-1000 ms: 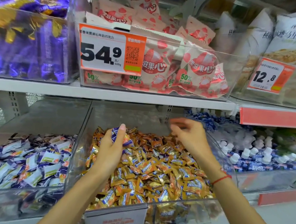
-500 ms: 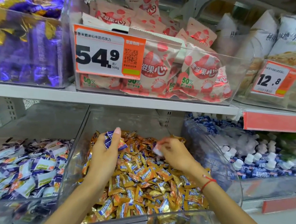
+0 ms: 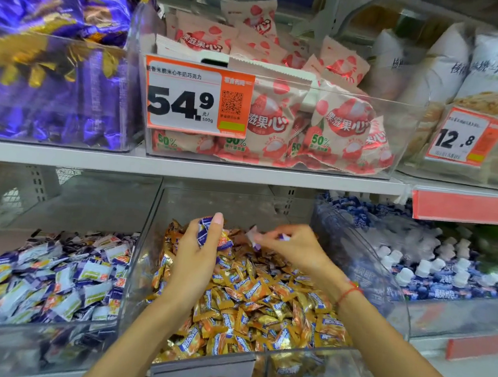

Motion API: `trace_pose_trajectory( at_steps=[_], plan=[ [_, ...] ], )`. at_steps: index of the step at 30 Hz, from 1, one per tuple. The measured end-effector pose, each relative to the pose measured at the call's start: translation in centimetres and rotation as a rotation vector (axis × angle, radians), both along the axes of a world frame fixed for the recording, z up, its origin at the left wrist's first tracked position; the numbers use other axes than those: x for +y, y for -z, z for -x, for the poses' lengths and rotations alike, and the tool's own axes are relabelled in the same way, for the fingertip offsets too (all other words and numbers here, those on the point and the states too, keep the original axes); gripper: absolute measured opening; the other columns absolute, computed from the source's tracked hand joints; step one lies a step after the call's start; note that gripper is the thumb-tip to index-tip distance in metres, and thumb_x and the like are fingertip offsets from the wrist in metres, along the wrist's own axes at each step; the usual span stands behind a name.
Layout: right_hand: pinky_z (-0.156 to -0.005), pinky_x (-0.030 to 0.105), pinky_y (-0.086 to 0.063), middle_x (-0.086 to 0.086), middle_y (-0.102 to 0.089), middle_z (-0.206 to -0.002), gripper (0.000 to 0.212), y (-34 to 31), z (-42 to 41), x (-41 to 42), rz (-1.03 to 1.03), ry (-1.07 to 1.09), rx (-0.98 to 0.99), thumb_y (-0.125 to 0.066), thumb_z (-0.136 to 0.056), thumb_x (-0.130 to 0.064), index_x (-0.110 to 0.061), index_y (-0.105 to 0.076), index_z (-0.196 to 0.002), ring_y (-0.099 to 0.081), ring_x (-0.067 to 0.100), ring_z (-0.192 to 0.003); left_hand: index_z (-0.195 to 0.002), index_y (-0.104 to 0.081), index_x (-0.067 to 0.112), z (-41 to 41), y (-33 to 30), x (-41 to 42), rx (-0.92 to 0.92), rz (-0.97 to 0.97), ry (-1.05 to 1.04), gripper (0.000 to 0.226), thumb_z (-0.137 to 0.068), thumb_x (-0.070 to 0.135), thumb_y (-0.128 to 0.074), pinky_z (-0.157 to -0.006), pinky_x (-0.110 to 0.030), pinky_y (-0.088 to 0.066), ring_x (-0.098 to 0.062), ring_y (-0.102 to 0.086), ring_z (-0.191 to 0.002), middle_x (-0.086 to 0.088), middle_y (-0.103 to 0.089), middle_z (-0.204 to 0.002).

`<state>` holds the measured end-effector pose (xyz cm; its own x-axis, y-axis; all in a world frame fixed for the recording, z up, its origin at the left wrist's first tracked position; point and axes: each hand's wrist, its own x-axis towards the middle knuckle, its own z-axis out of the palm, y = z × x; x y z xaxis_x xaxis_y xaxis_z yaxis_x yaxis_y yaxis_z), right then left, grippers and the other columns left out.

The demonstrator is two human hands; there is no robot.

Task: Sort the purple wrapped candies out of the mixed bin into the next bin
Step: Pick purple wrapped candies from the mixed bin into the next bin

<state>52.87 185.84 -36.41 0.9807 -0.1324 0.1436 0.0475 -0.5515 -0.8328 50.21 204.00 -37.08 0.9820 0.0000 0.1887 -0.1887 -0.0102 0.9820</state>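
Note:
The mixed bin (image 3: pixel 145 239), clear plastic on the lower shelf, is heaped with orange wrapped candies (image 3: pixel 261 299). My left hand (image 3: pixel 196 253) hovers over the back of the heap and grips a bunch of purple wrapped candies (image 3: pixel 205 229) between thumb and fingers. Just to its right, my right hand (image 3: pixel 293 247) pinches one purple-and-white wrapped candy (image 3: pixel 252 234) a little above the heap. The bin next to it on the left (image 3: pixel 29 343) holds many purple and white wrapped candies (image 3: pixel 50 278).
A bin of small blue-labelled bottles (image 3: pixel 446 274) stands on the right. The upper shelf edge (image 3: pixel 182 168) hangs above, with bins of purple bags (image 3: pixel 54 78), pink packets (image 3: pixel 279 115) and white bags (image 3: pixel 479 89). Orange price tags (image 3: pixel 195 98) face front.
My right hand dipped into the back of the heap, pinched a purple candy and has lifted it towards my left hand. My left hand has kept its candies and stayed in place.

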Motion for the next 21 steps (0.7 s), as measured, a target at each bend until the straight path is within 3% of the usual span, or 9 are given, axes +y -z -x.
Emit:
trace_pose_trajectory(
  at_steps=[2,4,6,8,10,13,16,18,21],
  plan=[
    [-0.067,0.019,-0.038,-0.007,-0.048,-0.061,0.031,-0.3,2.3,-1.2,-0.280,0.003,0.087,-0.071,-0.081,-0.045,-0.014,-0.070,-0.083,-0.043,0.008,-0.059,-0.097,-0.053,0.033,0.3,-0.1,-0.1,0.002,-0.043,0.050,0.022,-0.097,0.050,-0.039,-0.069,-0.029,-0.049,-0.013,-0.058,-0.077,-0.019,-0.063,-0.102],
    [-0.063,0.020,-0.033,-0.003,-0.034,-0.060,0.027,-0.5,3.9,-1.7,-0.487,-0.062,0.129,-0.066,-0.086,-0.039,-0.015,-0.056,-0.078,-0.027,0.009,-0.052,-0.100,-0.051,0.036,1.0,-0.4,-0.2,-0.001,-0.074,0.117,0.018,-0.097,0.049,-0.038,-0.065,-0.022,-0.047,-0.003,-0.058,-0.073,-0.007,-0.061,-0.099],
    [-0.054,0.020,-0.028,0.003,-0.045,-0.062,0.024,-0.5,4.8,-1.2,-0.590,-0.147,0.136,-0.058,-0.094,-0.027,-0.013,-0.049,-0.077,-0.022,0.009,-0.048,-0.100,-0.051,0.038,2.1,-1.0,0.0,-0.016,-0.115,0.183,0.015,-0.098,0.046,-0.038,-0.068,-0.017,-0.047,0.004,-0.059,-0.074,0.006,-0.059,-0.097],
    [-0.048,0.018,-0.029,0.009,-0.056,-0.071,0.015,-0.9,5.4,0.2,-0.647,-0.217,0.124,-0.048,-0.100,-0.014,0.000,-0.054,-0.102,-0.023,0.007,-0.043,-0.102,-0.052,0.038,3.6,-2.2,0.9,-0.084,-0.174,0.242,0.014,-0.097,0.045,-0.040,-0.068,-0.014,-0.048,0.007,-0.061,-0.077,0.013,-0.060,-0.095],
    [-0.044,0.016,-0.031,0.015,-0.054,-0.080,0.026,-1.7,5.7,2.4,-0.649,-0.249,0.092,-0.046,-0.100,-0.008,-0.009,-0.049,-0.126,-0.028,0.005,-0.040,-0.105,-0.054,0.034,5.2,-3.5,3.0,-0.187,-0.222,0.282,0.018,-0.094,0.044,-0.043,-0.063,-0.013,-0.048,0.003,-0.059,-0.074,0.018,-0.059,-0.082],
    [-0.047,0.015,-0.033,-0.004,-0.059,-0.072,0.017,-3.4,6.5,6.8,-0.245,-0.298,-0.069,-0.044,-0.102,-0.018,-0.020,-0.056,-0.114,-0.036,0.002,-0.045,-0.105,-0.053,0.032,7.0,-5.2,8.5,-0.319,-0.441,0.184,0.032,-0.086,0.056,-0.044,-0.071,-0.035,-0.049,-0.010,-0.057,-0.070,0.011,-0.058,-0.074],
    [-0.065,0.034,-0.038,-0.004,-0.054,-0.077,0.020,-4.2,6.5,11.8,0.268,-0.355,-0.340,-0.045,-0.101,-0.036,-0.018,-0.054,-0.094,-0.048,0.014,-0.069,-0.108,-0.045,0.035,7.4,-5.7,14.8,-0.348,-0.919,-0.133,0.031,-0.089,0.059,-0.041,-0.074,-0.037,-0.047,-0.013,-0.057,-0.074,0.009,-0.059,-0.082],
    [-0.068,0.037,-0.038,-0.004,-0.062,-0.095,0.015,-4.4,5.6,15.5,0.537,-0.332,-0.444,-0.048,-0.099,-0.036,-0.023,-0.053,-0.104,-0.056,0.023,-0.087,-0.115,-0.044,0.030,7.1,-5.8,18.1,-0.304,-1.131,-0.308,0.031,-0.094,0.052,-0.041,-0.076,-0.040,-0.046,-0.021,-0.056,-0.089,0.008,-0.056,-0.096],
    [-0.071,0.037,-0.039,0.002,-0.059,-0.119,0.026,-4.3,3.5,20.7,0.720,-0.344,-0.490,-0.054,-0.095,-0.024,-0.022,-0.049,-0.120,-0.057,0.030,-0.105,-0.122,-0.043,0.023,5.4,-5.1,21.5,-0.275,-1.290,-0.399,0.036,-0.097,0.048,-0.038,-0.076,-0.043,-0.048,-0.023,-0.052,-0.104,0.002,-0.050,-0.111]
  ],
)
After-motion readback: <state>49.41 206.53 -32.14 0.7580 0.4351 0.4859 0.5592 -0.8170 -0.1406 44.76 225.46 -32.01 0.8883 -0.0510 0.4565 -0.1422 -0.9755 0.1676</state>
